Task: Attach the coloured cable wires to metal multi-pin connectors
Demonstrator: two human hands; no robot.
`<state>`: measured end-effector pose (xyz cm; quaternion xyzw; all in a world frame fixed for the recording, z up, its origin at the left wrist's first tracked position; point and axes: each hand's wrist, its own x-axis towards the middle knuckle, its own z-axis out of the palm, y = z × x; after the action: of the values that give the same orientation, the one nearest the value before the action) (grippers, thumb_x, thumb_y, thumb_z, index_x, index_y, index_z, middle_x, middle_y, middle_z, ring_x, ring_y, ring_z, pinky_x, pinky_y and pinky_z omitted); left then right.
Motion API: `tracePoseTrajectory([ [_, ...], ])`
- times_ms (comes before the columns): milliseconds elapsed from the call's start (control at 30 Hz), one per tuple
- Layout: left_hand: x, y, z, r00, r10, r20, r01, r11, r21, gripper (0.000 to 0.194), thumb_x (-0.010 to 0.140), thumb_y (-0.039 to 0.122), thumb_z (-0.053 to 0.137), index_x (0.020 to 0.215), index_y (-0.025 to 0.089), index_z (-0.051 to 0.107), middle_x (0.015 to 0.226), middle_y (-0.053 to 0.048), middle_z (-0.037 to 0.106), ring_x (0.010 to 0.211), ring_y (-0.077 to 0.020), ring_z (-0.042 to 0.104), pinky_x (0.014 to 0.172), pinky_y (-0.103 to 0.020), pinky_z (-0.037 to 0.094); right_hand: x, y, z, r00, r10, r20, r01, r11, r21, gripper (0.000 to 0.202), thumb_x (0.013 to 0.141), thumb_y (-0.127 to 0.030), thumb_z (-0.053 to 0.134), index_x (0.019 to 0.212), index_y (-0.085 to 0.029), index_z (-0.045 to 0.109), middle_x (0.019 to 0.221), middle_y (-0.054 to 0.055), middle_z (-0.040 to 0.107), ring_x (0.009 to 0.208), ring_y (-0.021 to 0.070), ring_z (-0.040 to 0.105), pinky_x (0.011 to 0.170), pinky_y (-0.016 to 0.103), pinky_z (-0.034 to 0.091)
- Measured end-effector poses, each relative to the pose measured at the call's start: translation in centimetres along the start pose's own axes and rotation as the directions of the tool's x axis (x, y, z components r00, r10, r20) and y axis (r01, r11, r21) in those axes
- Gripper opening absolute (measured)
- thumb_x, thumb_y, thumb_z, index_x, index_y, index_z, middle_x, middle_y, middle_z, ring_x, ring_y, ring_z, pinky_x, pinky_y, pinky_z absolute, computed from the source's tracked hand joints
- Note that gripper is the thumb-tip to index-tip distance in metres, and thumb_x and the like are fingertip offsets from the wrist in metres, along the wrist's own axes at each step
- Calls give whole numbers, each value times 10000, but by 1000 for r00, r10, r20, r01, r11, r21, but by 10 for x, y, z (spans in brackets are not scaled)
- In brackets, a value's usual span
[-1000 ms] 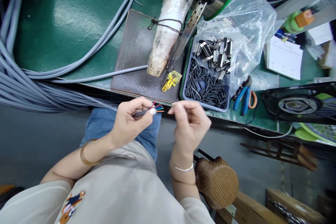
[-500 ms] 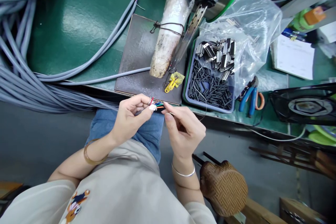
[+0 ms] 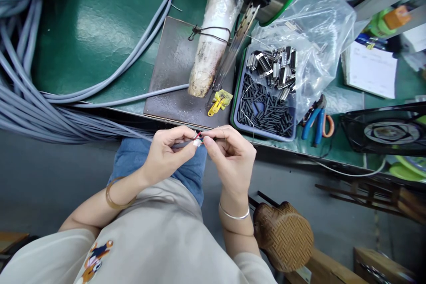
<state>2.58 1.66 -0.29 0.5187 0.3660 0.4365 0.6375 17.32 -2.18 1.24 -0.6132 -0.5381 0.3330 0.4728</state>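
Note:
My left hand (image 3: 173,150) pinches the end of a grey cable (image 3: 179,144) just beyond the table edge, above my lap. Thin coloured wires (image 3: 199,136), a red one among them, come out of the cable at my left fingertips. My right hand (image 3: 232,155) is closed on these wires, its thumb and forefinger pressed together close to the left fingertips. Most of the wire length is hidden by the fingers. Beyond the hands, a small yellow clip (image 3: 218,104) lies on a dark square board (image 3: 166,75).
Grey cables (image 3: 20,84) are heaped at the left. A white wrapped tube (image 3: 208,57) reaches over the board. A blue tray (image 3: 234,120) holds metal connectors and black sleeves. Pliers (image 3: 318,124) and a black fan (image 3: 382,133) lie rightward. A brown stool (image 3: 286,237) stands below.
My right hand has moved left and closed in on the wires at the left fingertips. The wire ends that showed between the hands are now mostly covered. My left hand stays nearly in place.

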Motion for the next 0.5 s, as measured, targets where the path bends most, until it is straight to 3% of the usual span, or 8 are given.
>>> tracePoseTrajectory([
  [167,2,-9,-14,997,67,45,-67,998,3,142,860,244,727,766,140,710,636,-4,614,524,-76,518,483,-176,416,-3,0,-4,973,-219,-76,211,972,-99,88,917,-223,696,835,-226,729,787,-3,686,564,89,508,484,253,349],
  [233,9,-17,-33,987,33,158,-15,994,-110,199,823,310,777,715,151,723,594,-25,640,499,-102,564,475,-199,447,-4,0,-8,950,-283,-134,275,959,-74,120,937,-274,677,842,-229,735,704,-16,654,549,100,516,469,253,344],
  [267,12,-21,-44,969,21,248,24,984,-176,245,808,357,790,674,162,726,554,-36,644,452,-109,559,438,-208,429,-5,0,-10,936,-311,-167,306,951,-50,173,958,-333,652,858,-229,747,646,-21,617,525,103,501,452,255,328],
  [333,19,-30,-66,875,105,473,64,943,-327,401,753,488,796,517,183,688,415,-56,589,331,-131,507,373,-248,409,-5,0,-12,896,-379,-233,383,923,-31,294,990,-438,587,918,-228,781,550,-33,528,463,103,449,420,258,290],
  [367,22,-34,-76,843,130,522,86,925,-370,469,729,534,787,435,197,646,358,-62,549,285,-139,477,345,-261,394,-5,0,-11,869,-412,-275,417,908,-45,309,998,-439,568,958,-231,792,528,-37,504,436,99,427,407,259,276],
  [467,24,-42,-93,832,133,538,102,918,-383,568,668,625,773,312,232,568,284,-71,483,230,-157,437,329,-292,397,-7,0,-8,779,-492,-388,467,869,-164,213,977,-290,597,1056,-258,792,558,-38,562,415,93,442,398,262,286],
  [500,24,-44,-95,828,133,545,99,921,-376,571,656,641,771,304,238,571,284,-76,486,226,-164,439,333,-300,404,-8,1,-7,783,-497,-374,450,868,-212,212,961,-250,607,1074,-275,785,581,-37,589,432,99,474,408,264,306],
])
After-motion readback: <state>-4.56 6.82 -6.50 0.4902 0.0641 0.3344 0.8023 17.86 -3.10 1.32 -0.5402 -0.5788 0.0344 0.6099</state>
